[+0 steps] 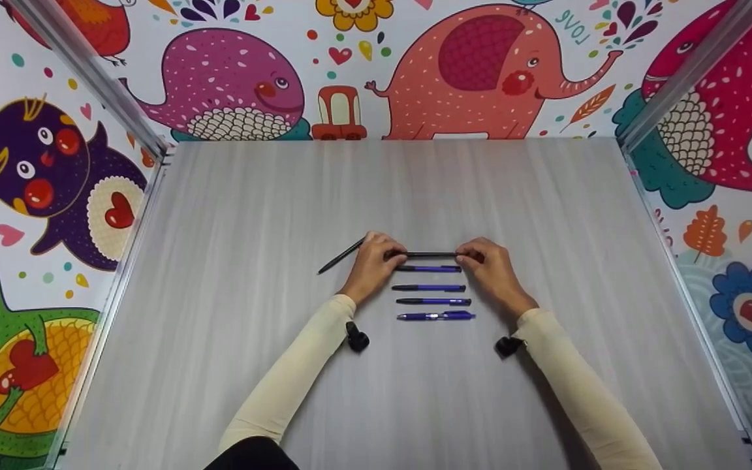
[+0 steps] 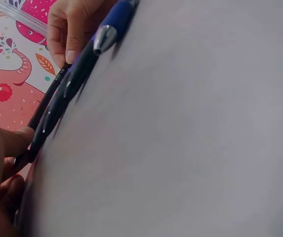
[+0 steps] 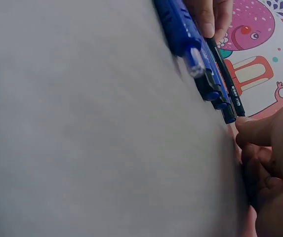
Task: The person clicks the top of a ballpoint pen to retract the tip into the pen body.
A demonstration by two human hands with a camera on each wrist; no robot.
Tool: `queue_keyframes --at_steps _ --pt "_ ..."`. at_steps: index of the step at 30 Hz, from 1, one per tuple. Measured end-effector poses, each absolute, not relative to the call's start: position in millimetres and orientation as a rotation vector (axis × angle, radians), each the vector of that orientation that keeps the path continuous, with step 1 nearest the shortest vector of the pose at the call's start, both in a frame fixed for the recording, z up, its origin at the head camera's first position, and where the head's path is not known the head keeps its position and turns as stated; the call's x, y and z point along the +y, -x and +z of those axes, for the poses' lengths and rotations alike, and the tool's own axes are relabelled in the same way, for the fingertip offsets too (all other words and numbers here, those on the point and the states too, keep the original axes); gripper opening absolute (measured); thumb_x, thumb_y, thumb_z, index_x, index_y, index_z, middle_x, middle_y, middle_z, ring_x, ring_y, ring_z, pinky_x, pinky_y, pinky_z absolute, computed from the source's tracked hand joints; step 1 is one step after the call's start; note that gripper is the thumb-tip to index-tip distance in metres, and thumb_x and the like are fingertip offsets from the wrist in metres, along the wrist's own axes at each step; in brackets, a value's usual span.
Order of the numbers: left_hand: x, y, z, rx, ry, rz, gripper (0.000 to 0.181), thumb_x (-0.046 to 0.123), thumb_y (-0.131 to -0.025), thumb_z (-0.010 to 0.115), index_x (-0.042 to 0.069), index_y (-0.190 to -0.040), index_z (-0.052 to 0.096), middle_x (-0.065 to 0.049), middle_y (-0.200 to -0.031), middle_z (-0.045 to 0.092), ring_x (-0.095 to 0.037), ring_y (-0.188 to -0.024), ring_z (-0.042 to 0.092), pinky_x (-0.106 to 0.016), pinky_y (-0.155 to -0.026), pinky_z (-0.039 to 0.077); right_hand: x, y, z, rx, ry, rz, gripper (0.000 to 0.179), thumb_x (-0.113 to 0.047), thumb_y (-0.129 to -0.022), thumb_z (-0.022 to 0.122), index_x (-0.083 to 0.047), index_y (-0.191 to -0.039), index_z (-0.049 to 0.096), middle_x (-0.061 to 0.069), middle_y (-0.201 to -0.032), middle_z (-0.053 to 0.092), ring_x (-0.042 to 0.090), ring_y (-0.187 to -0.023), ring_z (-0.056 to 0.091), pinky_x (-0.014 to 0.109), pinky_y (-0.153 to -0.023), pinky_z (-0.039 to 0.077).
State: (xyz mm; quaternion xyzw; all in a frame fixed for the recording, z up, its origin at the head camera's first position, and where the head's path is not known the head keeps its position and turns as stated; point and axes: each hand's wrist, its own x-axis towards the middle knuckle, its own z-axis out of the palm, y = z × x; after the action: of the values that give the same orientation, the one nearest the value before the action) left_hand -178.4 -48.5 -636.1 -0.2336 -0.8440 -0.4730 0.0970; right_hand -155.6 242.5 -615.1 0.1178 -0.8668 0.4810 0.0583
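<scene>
Both hands hold one slim black pencil by its ends, level across the table. The left hand pinches its left end between thumb and fingers; the right hand pinches the right end. White lettering shows on the pencil in the right wrist view. Just below it, three blue pens with black grips lie in parallel rows. Nearest the person is a blue pen with a clear-looking tip section. A second black pencil lies slanted left of the left hand, its upper end hidden by that hand.
The grey wood-grain table extends around the hands and pens. Metal rails edge its sides. Behind and beside it stand walls printed with cartoon animals. Small black wrist cameras sit at both cuffs.
</scene>
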Motion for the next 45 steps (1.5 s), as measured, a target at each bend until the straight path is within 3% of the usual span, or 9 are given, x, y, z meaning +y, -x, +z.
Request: queue_keyframes --at_steps 7,26,34,45 --pt "-49.4 176.7 -626.8 -2.563 0.703 -1.358 0.008 0.008 -0.097 0.084 0.004 -0.103 0.085 -0.007 -0.104 0.076 -0.029 -0.11 0.062 -0.045 -0.101 0.05 245.5 157.2 -623.6 -2.573 -0.393 1.467 0.008 0.001 -0.096 0.082 -0.003 -0.103 0.084 0.009 -0.096 0.074 0.016 -0.08 0.059 0.02 -0.07 0.045" --pt "-48.5 178.6 -626.2 -2.622 0.669 -1.312 0.011 0.011 -0.1 0.081 0.004 -0.107 0.085 -0.01 -0.117 0.073 -0.03 -0.12 0.058 -0.046 -0.108 0.048 245.4 156.4 -624.4 -2.555 -0.331 1.538 0.013 0.002 -0.098 0.081 -0.003 -0.108 0.086 0.009 -0.101 0.075 0.02 -0.092 0.067 0.017 -0.078 0.05" --pt "-47.6 176.0 -629.6 -2.559 0.693 -1.315 0.008 0.008 -0.098 0.082 0.003 -0.104 0.085 -0.01 -0.112 0.074 -0.031 -0.117 0.059 -0.046 -0.105 0.048 247.0 156.9 -627.5 -2.54 -0.353 1.549 0.015 0.0 -0.099 0.08 -0.002 -0.113 0.086 0.009 -0.105 0.076 0.023 -0.101 0.07 0.015 -0.086 0.051" --pt "-48.9 176.2 -630.0 -2.549 0.679 -1.306 0.009 0.007 -0.099 0.082 0.002 -0.106 0.085 -0.01 -0.112 0.074 -0.031 -0.117 0.06 -0.046 -0.105 0.049 243.5 156.9 -626.7 -2.559 -0.324 1.55 0.017 0.0 -0.101 0.077 -0.002 -0.116 0.085 0.009 -0.105 0.076 0.021 -0.101 0.069 0.015 -0.086 0.051"
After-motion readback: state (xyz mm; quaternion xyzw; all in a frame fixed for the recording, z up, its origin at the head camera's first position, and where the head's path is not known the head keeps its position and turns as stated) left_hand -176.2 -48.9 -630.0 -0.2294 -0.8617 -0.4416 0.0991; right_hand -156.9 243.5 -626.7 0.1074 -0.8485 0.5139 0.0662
